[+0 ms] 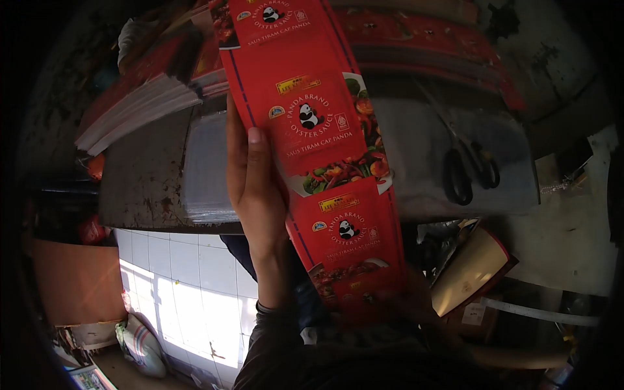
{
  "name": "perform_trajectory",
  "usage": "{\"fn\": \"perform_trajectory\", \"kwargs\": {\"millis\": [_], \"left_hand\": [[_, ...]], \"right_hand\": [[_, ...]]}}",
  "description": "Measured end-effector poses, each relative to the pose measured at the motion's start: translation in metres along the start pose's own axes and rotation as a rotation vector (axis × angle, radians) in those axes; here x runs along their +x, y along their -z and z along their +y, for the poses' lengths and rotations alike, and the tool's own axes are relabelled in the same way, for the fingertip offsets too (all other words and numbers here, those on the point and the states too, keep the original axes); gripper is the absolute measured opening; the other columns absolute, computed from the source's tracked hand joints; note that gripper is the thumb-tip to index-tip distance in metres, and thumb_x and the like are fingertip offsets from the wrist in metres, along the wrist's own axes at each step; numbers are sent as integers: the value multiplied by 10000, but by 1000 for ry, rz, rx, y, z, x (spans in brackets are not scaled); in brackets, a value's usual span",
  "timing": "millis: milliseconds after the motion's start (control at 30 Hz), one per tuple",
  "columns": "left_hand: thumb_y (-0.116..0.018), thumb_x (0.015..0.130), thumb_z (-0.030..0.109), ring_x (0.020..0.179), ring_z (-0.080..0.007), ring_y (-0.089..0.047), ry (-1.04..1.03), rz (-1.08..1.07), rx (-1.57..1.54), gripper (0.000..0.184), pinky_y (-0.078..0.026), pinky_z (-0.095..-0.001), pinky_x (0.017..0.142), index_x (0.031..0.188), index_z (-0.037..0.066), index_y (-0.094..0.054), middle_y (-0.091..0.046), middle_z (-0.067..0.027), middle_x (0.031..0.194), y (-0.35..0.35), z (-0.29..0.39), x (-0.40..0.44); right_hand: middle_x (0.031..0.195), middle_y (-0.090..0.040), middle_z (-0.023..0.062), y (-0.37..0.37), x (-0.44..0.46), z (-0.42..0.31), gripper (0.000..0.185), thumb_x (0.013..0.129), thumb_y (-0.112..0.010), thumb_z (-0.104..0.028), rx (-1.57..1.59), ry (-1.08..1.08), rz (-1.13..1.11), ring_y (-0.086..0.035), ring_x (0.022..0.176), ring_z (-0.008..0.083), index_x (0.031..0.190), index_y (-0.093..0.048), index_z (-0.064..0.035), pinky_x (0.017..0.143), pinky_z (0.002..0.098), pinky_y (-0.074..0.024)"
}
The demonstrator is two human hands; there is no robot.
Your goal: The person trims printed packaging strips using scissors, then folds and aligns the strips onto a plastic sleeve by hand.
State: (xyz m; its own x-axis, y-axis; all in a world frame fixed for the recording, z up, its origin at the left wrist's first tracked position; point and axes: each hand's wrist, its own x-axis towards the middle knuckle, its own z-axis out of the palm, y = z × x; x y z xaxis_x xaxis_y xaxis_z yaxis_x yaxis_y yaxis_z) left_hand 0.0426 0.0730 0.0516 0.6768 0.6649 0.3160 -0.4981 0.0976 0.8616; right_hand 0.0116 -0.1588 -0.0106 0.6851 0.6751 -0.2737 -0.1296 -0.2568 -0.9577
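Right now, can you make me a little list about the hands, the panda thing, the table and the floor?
Left hand: holding a red strip, thumb over its left edge
Right hand: too dark to make out
Strip shows: pandas, food pictures
Table: black-handled scissors at right, red stacks farther back
Floor: white tiles

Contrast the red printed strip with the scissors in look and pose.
The red printed strip is held up by the left hand; the scissors lie unheld. The strip is bright red with panda logos; the scissors have black handles. The strip looks larger in view than the scissors.
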Motion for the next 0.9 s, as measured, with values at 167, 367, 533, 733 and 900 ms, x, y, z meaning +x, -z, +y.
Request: {"fn": "perform_trajectory", "kwargs": {"millis": [167, 367, 533, 733, 900], "left_hand": [[-386, 899, 134, 1128, -175, -422, -46, -21, -8, 473, -319, -293, 947, 1298, -67, -231, -399, -179, 1257, -10, -20, -21], [-365, 908, 163, 1128, -186, -416, -15, -63, 131, 466, -301, -294, 952, 1294, -68, -245, -407, -176, 1249, -17, -16, -45], [-340, 916, 218, 1151, -196, -389, 28, 41, 240, 488, -300, -302, 949, 1304, -58, -231, -373, -171, 1276, -31, -9, -66], [-383, 888, 216, 1156, -233, -401, -108, 142, 64, 539, -313, -348, 960, 1312, -57, -192, -348, -194, 1297, -31, -9, -72], [-436, 859, 29, 1172, -289, -402, -111, 9, -221, 515, -323, -368, 969, 1311, -44, -200, -311, -245, 1307, -20, 5, -48]], "right_hand": [[984, -600, 100, -5, -1, -5, 442, 753, -633, -182, -65, 31, 136, -578, 920, 179, 1148, -473, -66, 780, 316, -466], [993, -590, 104, 4, 3, -10, 415, 760, -615, -151, -157, 74, 206, -567, 916, 166, 1137, -476, -43, 781, 306, -459], [985, -586, 99, 6, 8, -26, 465, 743, -620, -193, 54, 178, 291, -560, 904, 166, 1139, -465, -4, 779, 304, -450], [999, -570, 104, 22, 14, -11, 543, 715, -638, -283, 19, 205, 194, -544, 908, 172, 1123, -470, 33, 770, 306, -443], [914, -621, 94, 29, 13, 17, 519, 702, -668, -319, -38, 294, 210, -602, 834, 163, 1100, -519, -21, 717, 296, -482]]}}
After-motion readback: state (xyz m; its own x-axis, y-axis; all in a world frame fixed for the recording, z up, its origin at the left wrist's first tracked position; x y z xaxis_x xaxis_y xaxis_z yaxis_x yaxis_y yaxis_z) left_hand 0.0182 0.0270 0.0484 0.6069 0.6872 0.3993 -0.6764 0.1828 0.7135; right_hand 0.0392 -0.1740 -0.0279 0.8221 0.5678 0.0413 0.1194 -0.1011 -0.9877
